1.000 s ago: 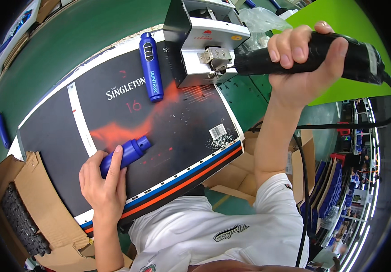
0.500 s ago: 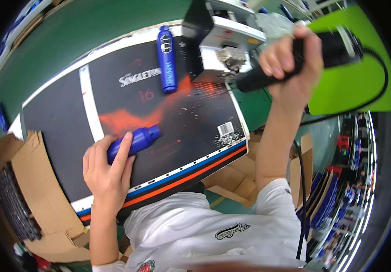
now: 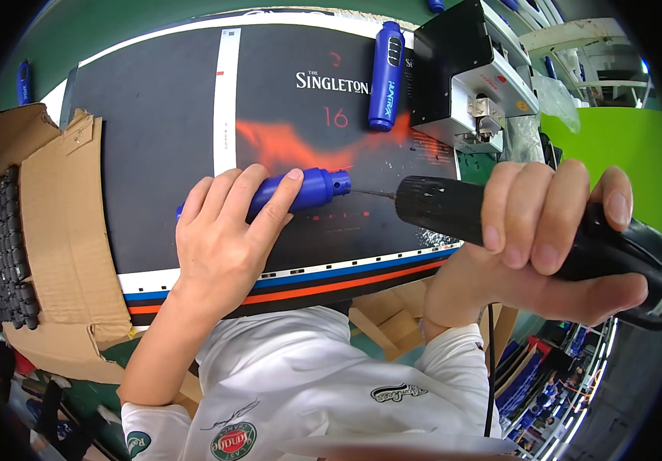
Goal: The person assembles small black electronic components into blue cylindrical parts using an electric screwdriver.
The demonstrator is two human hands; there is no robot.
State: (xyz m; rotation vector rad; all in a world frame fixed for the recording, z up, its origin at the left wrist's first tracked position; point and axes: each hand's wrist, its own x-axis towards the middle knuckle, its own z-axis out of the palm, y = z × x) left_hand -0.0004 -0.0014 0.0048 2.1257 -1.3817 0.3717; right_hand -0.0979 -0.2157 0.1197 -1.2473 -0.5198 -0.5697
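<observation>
My left hand (image 3: 223, 234) is closed round a blue cylindrical housing (image 3: 311, 190) with a narrower, holed end, holding it down on the black printed mat. In my right hand (image 3: 534, 223) is a black electric screwdriver (image 3: 438, 207), held level with its thin bit pointing left. The bit's tip is at the narrow end of the blue housing; whether it touches cannot be made out. A second blue housing (image 3: 385, 81) with a slotted window lies on the mat beyond my hands, beside a black and white metal machine (image 3: 473, 88).
On the left, an opened cardboard box (image 3: 66, 230) holds rows of small black parts (image 3: 6, 246). The mat (image 3: 162, 154) covers the table. Another blue housing (image 3: 24, 83) lies at the far left. A bright green surface (image 3: 615, 146) is at the right; a cable (image 3: 491, 369) hangs below the screwdriver.
My right hand has brought the screwdriver down from beside the machine to the housing's end. My left hand still grips the housing. The whole view has shifted.
</observation>
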